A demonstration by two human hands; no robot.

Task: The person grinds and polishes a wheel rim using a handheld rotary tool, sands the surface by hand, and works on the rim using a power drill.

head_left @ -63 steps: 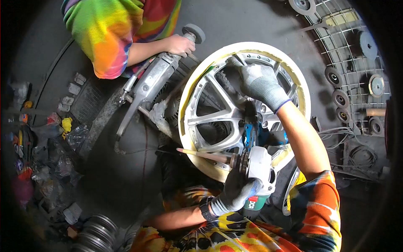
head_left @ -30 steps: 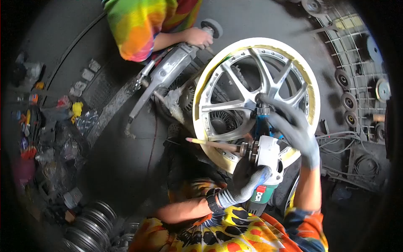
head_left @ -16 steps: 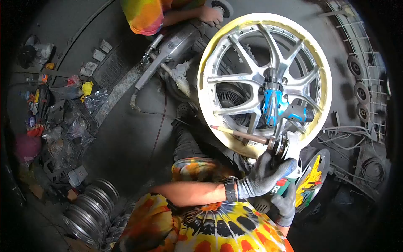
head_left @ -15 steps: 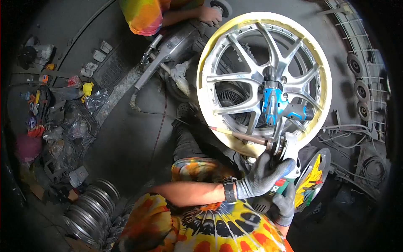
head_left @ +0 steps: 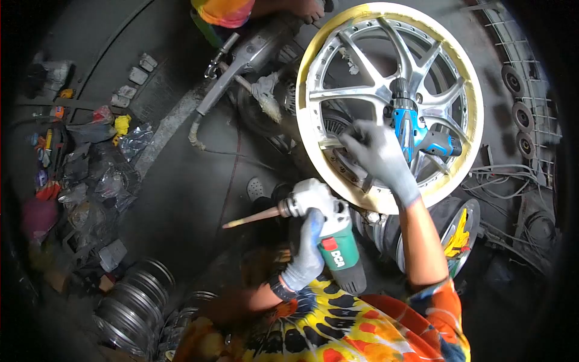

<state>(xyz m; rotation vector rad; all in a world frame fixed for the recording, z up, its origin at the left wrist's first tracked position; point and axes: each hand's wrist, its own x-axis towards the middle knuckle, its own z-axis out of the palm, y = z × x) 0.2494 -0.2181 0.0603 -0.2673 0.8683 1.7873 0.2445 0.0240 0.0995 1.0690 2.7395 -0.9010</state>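
My left hand (head_left: 306, 256), in a grey glove, grips the green and white DCA power tool (head_left: 339, 244) below the wheel's lower left edge. The tool's long pointed bit (head_left: 253, 218) points left. My right hand (head_left: 381, 155), also gloved, is over the lower left spokes of the silver wheel (head_left: 473, 120); its fingers are curled and blurred, and whether it touches the wheel is unclear. Just right of that hand, a blue and black cordless drill (head_left: 410, 130) lies across the wheel's centre.
At the top, a co-worker's hand (head_left: 309, 9) is beside a long grey machine (head_left: 250, 55). Plastic bags and clutter (head_left: 90, 181) lie at left, stacked rims (head_left: 132, 304) at lower left. Another rim (head_left: 464, 232) holds yellow gloves (head_left: 459, 234). Discs (head_left: 522, 117) hang on a mesh rack at right.
My left hand has carried the power tool left, off the wheel's lower edge. My right hand has come up from beside the tool's body to over the wheel. The view has shifted slightly.
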